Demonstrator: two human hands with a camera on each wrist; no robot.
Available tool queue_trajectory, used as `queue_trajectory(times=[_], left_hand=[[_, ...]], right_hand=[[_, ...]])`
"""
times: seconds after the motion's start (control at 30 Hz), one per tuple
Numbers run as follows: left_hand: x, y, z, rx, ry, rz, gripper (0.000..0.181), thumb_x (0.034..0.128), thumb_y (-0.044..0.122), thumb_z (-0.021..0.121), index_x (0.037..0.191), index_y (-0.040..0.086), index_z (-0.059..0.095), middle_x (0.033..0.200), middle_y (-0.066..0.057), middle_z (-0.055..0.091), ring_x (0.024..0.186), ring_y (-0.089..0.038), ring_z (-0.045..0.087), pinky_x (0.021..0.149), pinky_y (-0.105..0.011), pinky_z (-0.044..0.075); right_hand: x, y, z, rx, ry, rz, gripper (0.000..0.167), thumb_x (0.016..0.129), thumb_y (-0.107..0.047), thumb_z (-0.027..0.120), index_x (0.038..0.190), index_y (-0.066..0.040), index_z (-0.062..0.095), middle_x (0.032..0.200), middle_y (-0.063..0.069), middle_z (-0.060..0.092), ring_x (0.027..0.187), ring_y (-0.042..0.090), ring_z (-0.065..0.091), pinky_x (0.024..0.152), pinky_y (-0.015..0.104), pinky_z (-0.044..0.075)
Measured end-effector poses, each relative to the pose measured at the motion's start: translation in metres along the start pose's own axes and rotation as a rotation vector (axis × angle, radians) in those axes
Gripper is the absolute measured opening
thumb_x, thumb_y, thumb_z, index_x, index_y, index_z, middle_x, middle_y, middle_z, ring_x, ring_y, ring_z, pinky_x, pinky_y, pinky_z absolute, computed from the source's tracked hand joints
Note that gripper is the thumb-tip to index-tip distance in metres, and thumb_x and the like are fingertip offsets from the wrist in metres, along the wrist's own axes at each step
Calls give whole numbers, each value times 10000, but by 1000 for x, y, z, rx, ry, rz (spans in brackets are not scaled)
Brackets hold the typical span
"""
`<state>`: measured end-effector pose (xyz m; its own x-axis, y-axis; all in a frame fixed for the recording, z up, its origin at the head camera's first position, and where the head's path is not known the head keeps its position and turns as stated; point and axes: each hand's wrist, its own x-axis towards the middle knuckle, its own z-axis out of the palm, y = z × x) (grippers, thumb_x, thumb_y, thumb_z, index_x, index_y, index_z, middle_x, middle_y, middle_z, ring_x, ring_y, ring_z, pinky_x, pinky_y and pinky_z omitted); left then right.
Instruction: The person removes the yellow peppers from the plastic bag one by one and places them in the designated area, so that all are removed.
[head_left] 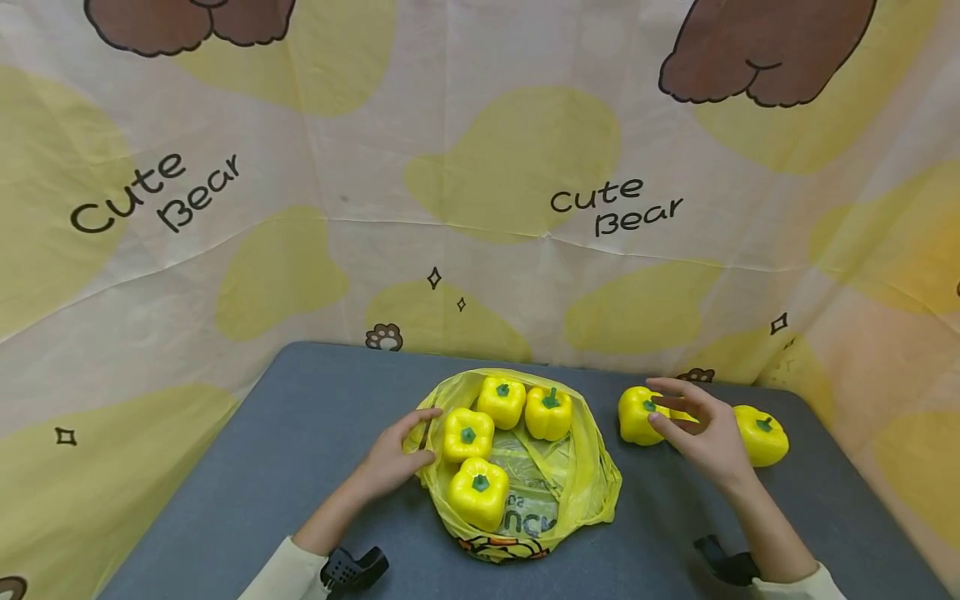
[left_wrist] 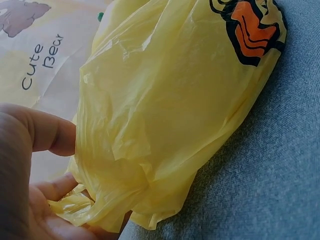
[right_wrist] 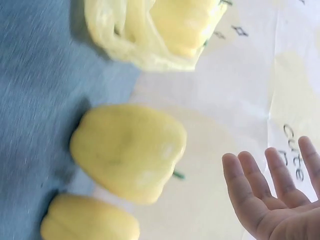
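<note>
A yellow plastic bag point(head_left: 592, 492) stands with its mouth spread wide, and several yellow bell peppers point(head_left: 478, 493) with green stems sit inside, mostly along its left and far sides. My left hand point(head_left: 393, 450) holds the bag's left rim; in the left wrist view its fingers point(left_wrist: 52, 131) curl at the gathered plastic. To the right of the bag, my right hand point(head_left: 701, 429) hovers with fingers spread, holding nothing. Beside it are a yellow bell pepper point(head_left: 637, 417) on its left and another bell pepper point(head_left: 763, 435) on its right. A further yellow piece shows partly behind that hand.
The grey-blue table point(head_left: 300, 417) has rounded far corners. Behind it hangs a pale cloth point(head_left: 495, 167) with yellow patches and "Cute Bear" lettering. Black wrist mounts point(head_left: 354, 570) sit on both wrists, close to the tabletop.
</note>
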<state>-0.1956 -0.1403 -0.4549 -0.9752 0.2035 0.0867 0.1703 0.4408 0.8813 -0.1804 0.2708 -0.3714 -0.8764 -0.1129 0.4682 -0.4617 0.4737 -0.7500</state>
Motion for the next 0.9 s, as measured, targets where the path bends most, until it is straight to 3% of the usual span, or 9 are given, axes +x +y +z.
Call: queue_trajectory(times=[0.2,0.4,0.67,0.9], left_hand=[[0,1,0,-15,2,-16,571,800,84,645,1355,153,535,1411,-87,521,1379,-316,382,1102,-575,280],[0,0,0,-20,5,-5,573,789,72,645,1349,134,541,1408,-91,527,1375,-311,391,1104,-556,282],[1,-1,1,-19,6,-5,573,791,76,642,1352,135,540,1398,-96,532,1369,-314,398,1098,-562,288],[2,-2,2,-14,9,-6,572,790,80,642,1351,137,540,1398,-90,532,1365,-304,402,1097,-548,290]], right_hand=[[2,-7,16,89,-56,-40,388,824,59,672,1205,60,598,1159,-204,626,1012,4,635,775,177,531],[1,-10,34,135,-104,-57,398,821,60,673,1212,32,607,1179,-156,628,1005,14,631,791,215,537],[-1,-15,58,165,-187,-56,399,824,14,686,1216,0,611,1203,155,611,1016,40,618,755,309,565],[-3,-23,79,202,-273,-58,399,843,-27,685,1233,-56,610,1218,183,588,1041,77,620,766,330,565]])
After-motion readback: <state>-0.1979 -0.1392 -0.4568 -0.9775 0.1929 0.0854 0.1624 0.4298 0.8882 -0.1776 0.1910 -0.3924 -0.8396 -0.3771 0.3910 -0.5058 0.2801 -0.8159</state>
